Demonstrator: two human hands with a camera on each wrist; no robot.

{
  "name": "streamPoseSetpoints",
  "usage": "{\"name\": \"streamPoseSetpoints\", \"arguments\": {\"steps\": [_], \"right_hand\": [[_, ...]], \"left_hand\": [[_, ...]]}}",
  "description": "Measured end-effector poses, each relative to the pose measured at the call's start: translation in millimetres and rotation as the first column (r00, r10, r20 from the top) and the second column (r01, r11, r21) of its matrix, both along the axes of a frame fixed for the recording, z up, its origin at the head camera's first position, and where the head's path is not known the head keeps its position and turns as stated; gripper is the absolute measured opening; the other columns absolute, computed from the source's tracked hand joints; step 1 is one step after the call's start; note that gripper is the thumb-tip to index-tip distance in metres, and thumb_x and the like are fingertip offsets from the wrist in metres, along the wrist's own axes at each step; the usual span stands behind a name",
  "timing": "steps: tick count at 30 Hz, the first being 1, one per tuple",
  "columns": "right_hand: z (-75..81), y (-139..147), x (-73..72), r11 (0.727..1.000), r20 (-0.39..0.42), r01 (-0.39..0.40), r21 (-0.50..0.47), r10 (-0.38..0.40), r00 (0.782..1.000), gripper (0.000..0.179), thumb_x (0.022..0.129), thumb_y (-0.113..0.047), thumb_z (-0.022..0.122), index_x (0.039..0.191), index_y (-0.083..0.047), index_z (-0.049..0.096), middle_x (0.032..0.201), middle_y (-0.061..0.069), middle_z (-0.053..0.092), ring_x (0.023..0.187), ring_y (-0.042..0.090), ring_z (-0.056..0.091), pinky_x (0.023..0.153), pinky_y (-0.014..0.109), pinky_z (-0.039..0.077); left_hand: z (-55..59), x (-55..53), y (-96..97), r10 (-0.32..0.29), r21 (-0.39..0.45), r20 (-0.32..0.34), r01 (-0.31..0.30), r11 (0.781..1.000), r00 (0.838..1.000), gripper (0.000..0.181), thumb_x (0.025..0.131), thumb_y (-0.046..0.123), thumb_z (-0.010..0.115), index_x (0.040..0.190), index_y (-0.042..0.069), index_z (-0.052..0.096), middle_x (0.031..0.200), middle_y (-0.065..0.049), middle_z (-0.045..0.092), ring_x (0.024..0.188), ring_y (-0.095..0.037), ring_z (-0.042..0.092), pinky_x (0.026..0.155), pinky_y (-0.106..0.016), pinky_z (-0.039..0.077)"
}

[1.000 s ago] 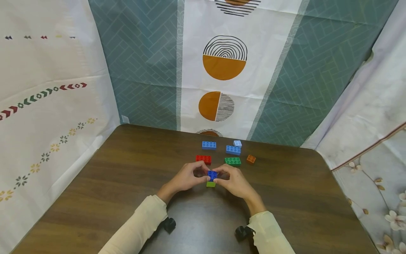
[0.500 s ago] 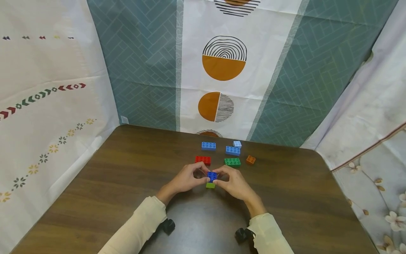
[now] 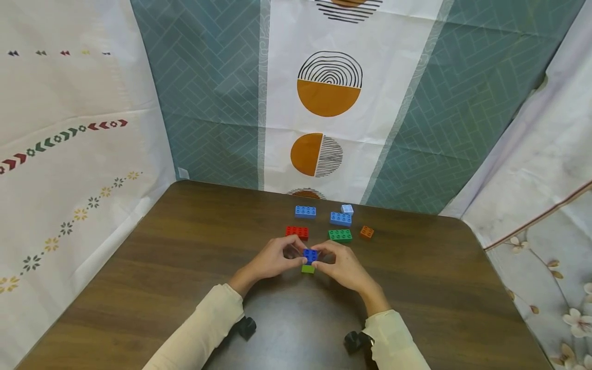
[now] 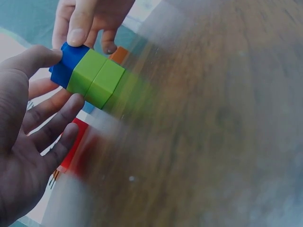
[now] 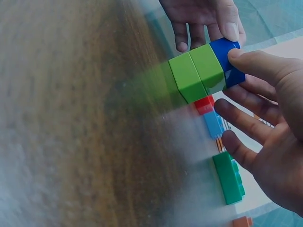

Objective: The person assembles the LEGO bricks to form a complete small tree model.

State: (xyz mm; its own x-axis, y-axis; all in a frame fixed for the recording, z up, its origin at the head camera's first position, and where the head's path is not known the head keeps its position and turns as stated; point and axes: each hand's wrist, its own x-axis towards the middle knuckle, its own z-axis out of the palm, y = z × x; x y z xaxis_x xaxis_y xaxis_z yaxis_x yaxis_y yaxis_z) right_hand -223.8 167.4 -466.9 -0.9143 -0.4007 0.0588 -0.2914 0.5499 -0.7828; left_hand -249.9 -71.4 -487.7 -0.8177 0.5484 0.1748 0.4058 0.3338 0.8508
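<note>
A small stack stands upright on the table in front of me: a dark blue brick (image 3: pixel 310 256) on top of two lime green bricks (image 3: pixel 308 269). From the left, my left hand (image 3: pixel 273 258) pinches the blue brick between thumb and index finger. My right hand (image 3: pixel 344 263) does the same from the right. In the left wrist view the seam between the lower lime brick (image 4: pixel 106 85) and the upper one (image 4: pixel 88 67) shows plainly. The other fingers of the right hand (image 5: pixel 270 118) spread beside the stack in the right wrist view.
Behind the hands lie a red brick (image 3: pixel 297 233), a green brick (image 3: pixel 340 236) and a small orange brick (image 3: pixel 367 232). Farther back are two light blue bricks, one on the left (image 3: pixel 305 211), and a small pale brick (image 3: pixel 347 209). Patterned cloths hang around the wooden table (image 3: pixel 194 226).
</note>
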Motion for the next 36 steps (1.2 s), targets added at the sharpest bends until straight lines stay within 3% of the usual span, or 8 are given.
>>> {"name": "streamPoseSetpoints", "arguments": {"steps": [10,17,21,29,36], "right_hand": [[-2.0,3,-2.4,1.000,-0.024,-0.009,0.010,0.009,1.000,0.030,0.095,-0.026,0.075,0.124,-0.021,0.071,0.116,-0.005,0.071,0.108,0.017,0.065,0.096,0.045,0.054],[0.8,1,-1.8,1.000,-0.023,0.006,0.031,-0.006,1.000,0.031,0.094,-0.023,0.075,0.125,-0.020,0.072,0.116,-0.004,0.071,0.107,0.017,0.065,0.094,0.039,0.055],[-0.5,1,-1.1,0.999,-0.014,0.013,0.030,-0.013,1.000,0.031,0.094,-0.024,0.075,0.125,-0.020,0.072,0.116,-0.004,0.071,0.108,0.019,0.065,0.095,0.043,0.055],[0.9,0,0.5,1.000,0.010,0.016,0.018,-0.016,1.000,0.031,0.094,-0.023,0.076,0.125,-0.021,0.071,0.116,-0.005,0.071,0.109,0.019,0.065,0.098,0.046,0.054],[0.6,1,-0.5,1.000,0.004,0.008,0.020,-0.008,1.000,0.031,0.094,-0.022,0.076,0.125,-0.021,0.072,0.115,-0.006,0.071,0.108,0.017,0.064,0.097,0.041,0.053]], "left_hand": [[5.4,-8.9,-3.6,-0.011,-0.040,0.003,0.011,0.999,1.000,0.023,0.095,0.030,0.075,0.113,0.018,0.068,0.108,0.004,0.072,0.098,-0.013,0.067,0.091,-0.029,0.058],[16.1,-32.0,-10.0,0.127,-0.015,-0.054,-0.128,0.992,0.990,0.025,0.094,0.033,0.076,0.113,0.018,0.069,0.106,0.003,0.071,0.096,-0.019,0.063,0.090,-0.035,0.056],[14.3,-45.1,-6.6,0.171,-0.009,-0.054,-0.171,0.985,0.984,0.025,0.093,0.030,0.077,0.113,0.017,0.070,0.109,0.000,0.072,0.100,-0.022,0.065,0.093,-0.040,0.058],[10.7,-64.0,-0.7,0.183,-0.047,-0.002,-0.183,0.982,0.983,0.028,0.092,0.024,0.078,0.118,0.015,0.071,0.119,-0.004,0.071,0.112,-0.025,0.066,0.100,-0.044,0.057],[8.2,-75.4,2.8,0.158,-0.122,0.020,-0.155,0.980,0.987,0.032,0.091,0.022,0.079,0.121,0.015,0.071,0.124,-0.005,0.070,0.118,-0.025,0.066,0.104,-0.043,0.056]]}}
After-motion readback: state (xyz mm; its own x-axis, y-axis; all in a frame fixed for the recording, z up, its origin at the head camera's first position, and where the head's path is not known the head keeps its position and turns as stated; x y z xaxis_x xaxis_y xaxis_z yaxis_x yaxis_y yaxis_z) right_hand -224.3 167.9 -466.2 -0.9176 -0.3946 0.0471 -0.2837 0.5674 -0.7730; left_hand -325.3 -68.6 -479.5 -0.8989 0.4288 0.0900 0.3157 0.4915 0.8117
